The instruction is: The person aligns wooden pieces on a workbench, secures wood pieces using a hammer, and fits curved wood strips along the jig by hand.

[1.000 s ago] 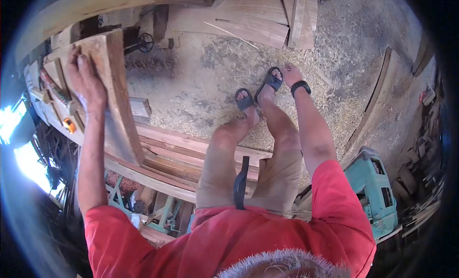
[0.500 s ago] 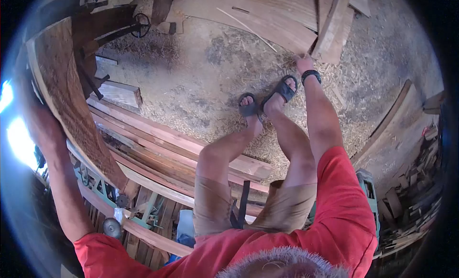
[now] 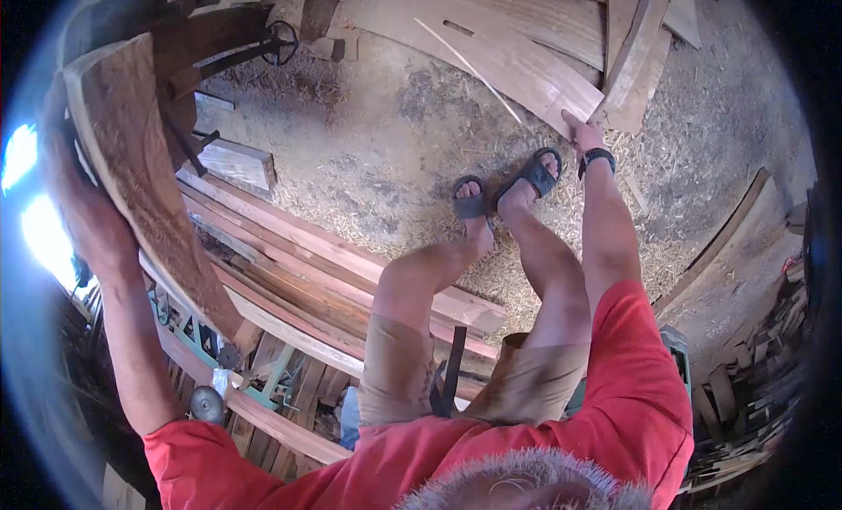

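Note:
My left hand (image 3: 95, 221) is against the outer side of a thick, curved slab of wood (image 3: 132, 150) with rough grain. Its fingers run up along the slab's edge and are partly hidden in shadow. Out to the right, my right hand (image 3: 585, 135) pinches the near corner of a wide, flat wooden board (image 3: 517, 67) low over the floor. This board has a narrow slot cut in it. A thin light strip of wood (image 3: 469, 67) lies across the board and sticks out past its edge.
Long planks (image 3: 289, 238) lie left of my legs. A green-framed machine (image 3: 276, 378) with a round metal disc (image 3: 207, 405) is below them. A handwheel (image 3: 279, 43) is at the upper left. A beam (image 3: 638, 45) leans beside the board; offcuts (image 3: 745, 413) pile at right.
The view has shifted a little, so most things sit further right and lower. My right hand's fingers now reach further over the board's corner. The left hand stays on the slab.

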The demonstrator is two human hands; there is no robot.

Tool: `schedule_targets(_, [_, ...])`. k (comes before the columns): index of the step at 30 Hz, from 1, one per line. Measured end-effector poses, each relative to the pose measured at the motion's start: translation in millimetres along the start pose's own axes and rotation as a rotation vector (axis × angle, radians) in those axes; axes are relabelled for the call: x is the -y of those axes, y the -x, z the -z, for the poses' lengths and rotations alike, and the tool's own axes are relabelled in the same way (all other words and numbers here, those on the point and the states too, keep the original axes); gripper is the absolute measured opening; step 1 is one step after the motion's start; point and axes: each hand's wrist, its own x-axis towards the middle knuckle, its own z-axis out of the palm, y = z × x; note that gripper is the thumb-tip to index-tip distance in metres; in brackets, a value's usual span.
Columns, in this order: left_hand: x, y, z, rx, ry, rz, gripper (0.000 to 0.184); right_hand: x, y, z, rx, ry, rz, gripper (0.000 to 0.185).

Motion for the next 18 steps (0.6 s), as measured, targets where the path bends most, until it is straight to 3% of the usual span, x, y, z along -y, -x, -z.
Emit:
schedule_targets(1, [0.2,-3.9,1.2,-0.013,-0.242,-0.162,0.049,11.8,29.6,5.0,0.055,-0.080,-0.028,0.063])
schedule_targets(3, [-2.1,-8.2,5.1,-0.006,-0.490,-0.327,0.048,33.5,75.8,13.9,0.097,0.023,0.186,0.052])
schedule_targets(4, [-5.7,-11.2,4.7,-0.034,-0.515,-0.362,0.047,40.7,98.2,19.6,0.102,0.028,0.184,0.052])
schedule_targets(6, [1.0,-4.5,4.0,-0.048,-0.427,-0.271,0.043,60.1,144.8,29.5,0.024,0.164,0.316,0.040])
schedule_targets(7, [1.4,1.0,1.7,-0.071,-0.358,-0.202,0.042,69.6,170.0,34.7,-0.067,0.327,0.576,0.033])
schedule_targets(8, [-8.9,3.4,-9.0,-0.126,-0.235,-0.094,0.040,83.6,193.9,39.6,-0.065,0.327,0.586,0.033])
schedule_targets(13, [-25.5,5.2,-12.5,-0.123,-0.065,-0.145,0.042,138.8,295.9,56.5,-0.126,0.449,0.703,0.017])
schedule_targets(14, [-32.6,4.0,-18.6,-0.152,-0.068,-0.080,0.042,146.8,307.9,58.0,-0.113,0.469,0.715,0.013])
schedule_targets(18, [-17.3,7.4,-6.6,-0.074,-0.104,-0.023,0.042,188.1,340.4,51.0,-0.009,0.517,0.723,0.017])
